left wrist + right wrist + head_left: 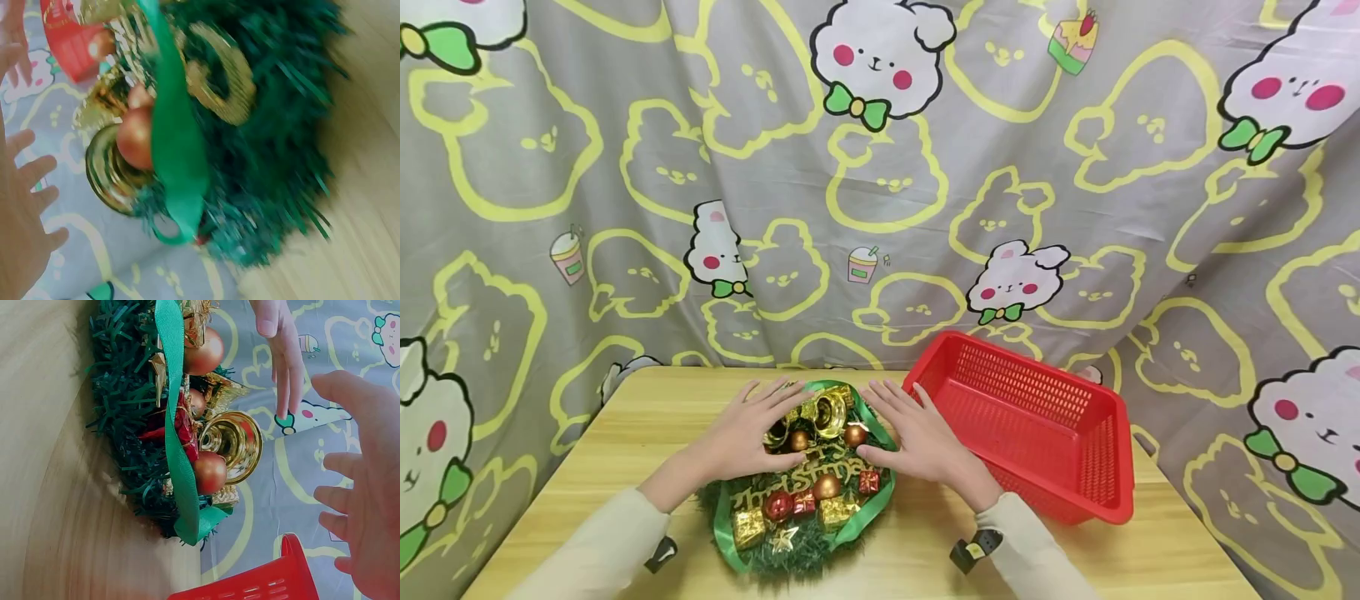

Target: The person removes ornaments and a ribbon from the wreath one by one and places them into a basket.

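Note:
A Christmas wreath (797, 560) of green tinsel lies on the table, with a green ribbon (722, 533) looped round it. Gold bells (829, 415), copper baubles (827, 486), a red bauble (778, 505), small wrapped gift boxes and gold lettering decorate its front. My left hand (748, 437) is spread over the wreath's upper left, fingers straight. Across from it, my right hand (917, 437) is held over the upper right edge, its fingers also extended. Both wrist views show a gap between hand and wreath, and neither hand holds anything.
A red plastic basket (1026, 375) with perforated walls stands at the right of the wooden table (647, 408), close to my right hand. Behind the table hangs a grey curtain (790, 192) printed with cartoon animals. Dark wrist straps (976, 550) sit on both sleeves.

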The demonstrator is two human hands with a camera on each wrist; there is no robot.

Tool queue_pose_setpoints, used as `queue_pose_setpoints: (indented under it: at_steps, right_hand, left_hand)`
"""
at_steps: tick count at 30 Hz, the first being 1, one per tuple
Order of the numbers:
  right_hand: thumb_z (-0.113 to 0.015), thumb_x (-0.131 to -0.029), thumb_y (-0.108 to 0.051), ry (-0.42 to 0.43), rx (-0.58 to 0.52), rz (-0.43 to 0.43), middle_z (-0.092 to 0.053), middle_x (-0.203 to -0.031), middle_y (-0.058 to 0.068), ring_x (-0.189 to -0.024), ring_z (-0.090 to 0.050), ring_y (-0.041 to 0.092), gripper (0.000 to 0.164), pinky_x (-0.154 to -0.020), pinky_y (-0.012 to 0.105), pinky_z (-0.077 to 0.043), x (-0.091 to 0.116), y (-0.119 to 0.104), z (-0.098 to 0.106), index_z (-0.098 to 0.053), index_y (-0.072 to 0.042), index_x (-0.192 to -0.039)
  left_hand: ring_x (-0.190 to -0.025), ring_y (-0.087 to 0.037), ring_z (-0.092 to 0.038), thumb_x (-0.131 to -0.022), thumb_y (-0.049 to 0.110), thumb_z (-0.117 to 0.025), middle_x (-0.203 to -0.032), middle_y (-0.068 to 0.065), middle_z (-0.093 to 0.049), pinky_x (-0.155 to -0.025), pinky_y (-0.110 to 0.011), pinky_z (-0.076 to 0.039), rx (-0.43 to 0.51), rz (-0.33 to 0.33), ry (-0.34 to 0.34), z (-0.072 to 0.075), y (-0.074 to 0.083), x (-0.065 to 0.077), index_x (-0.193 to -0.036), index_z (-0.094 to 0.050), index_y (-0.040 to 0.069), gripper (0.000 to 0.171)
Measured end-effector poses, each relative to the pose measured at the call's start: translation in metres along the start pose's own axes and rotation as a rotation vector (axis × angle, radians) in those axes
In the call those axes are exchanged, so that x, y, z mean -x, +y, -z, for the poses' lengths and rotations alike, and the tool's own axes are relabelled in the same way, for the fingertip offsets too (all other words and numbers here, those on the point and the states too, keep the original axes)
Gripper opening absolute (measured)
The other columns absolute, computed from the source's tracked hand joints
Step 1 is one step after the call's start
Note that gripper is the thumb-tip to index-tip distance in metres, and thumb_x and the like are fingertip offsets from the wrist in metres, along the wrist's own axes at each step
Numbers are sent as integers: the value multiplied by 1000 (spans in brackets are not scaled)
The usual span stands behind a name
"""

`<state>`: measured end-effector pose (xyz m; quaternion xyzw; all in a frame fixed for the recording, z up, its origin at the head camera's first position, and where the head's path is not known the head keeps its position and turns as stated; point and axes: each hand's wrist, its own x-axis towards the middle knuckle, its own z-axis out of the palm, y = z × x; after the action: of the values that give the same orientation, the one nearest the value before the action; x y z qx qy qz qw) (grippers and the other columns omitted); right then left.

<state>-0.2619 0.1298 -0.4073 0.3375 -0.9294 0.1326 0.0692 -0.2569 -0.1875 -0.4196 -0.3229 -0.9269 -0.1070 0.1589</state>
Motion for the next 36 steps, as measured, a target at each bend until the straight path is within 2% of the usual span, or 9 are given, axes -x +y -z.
queue_pose_setpoints:
  at_steps: [6,11,20,27,36]
  right_hand:
    - [-48,-94,-70,32,-19,31,-23,-169,-7,-159,-18,19,83,-129,60,-9,0,-1,0,-26,-28,-163]
    - [-49,-96,-67,65,-19,83,-30,-168,-6,-157,-23,19,77,-127,63,-15,-3,-1,-3,-28,-32,-162]
    - [-59,-97,-54,96,-63,210,-45,-159,0,-152,-35,23,67,-126,64,-18,-7,-5,-5,-41,-27,-156]
    - [-60,-99,-50,67,-61,310,-50,-156,4,-149,-40,24,63,-126,63,-20,-9,-10,-12,-46,-21,-153]
    - [-58,-101,-49,44,-43,396,-54,-152,1,-145,-46,27,56,-125,61,-24,-18,-19,-19,-52,-20,-149]
  left_hand:
    - [-150,-39,-35,-83,55,-76,-162,-8,-41,-121,-71,-20,6,5,19,7,-17,14,-158,-38,23,90]
    - [-146,-41,-40,-82,51,-78,-157,-11,-47,-119,-70,-24,-11,13,37,9,-31,23,-155,-44,17,87]
    - [-141,-40,-46,-83,47,-78,-151,-13,-54,-115,-66,-31,-72,38,77,4,-58,38,-150,-50,12,81]
    - [-135,-41,-51,-82,42,-79,-141,-14,-62,-111,-64,-36,-102,31,106,0,-68,46,-144,-56,12,72]
    - [-133,-44,-52,-84,39,-78,-138,-15,-64,-109,-67,-39,-104,42,54,-4,-76,54,-136,-63,11,61]
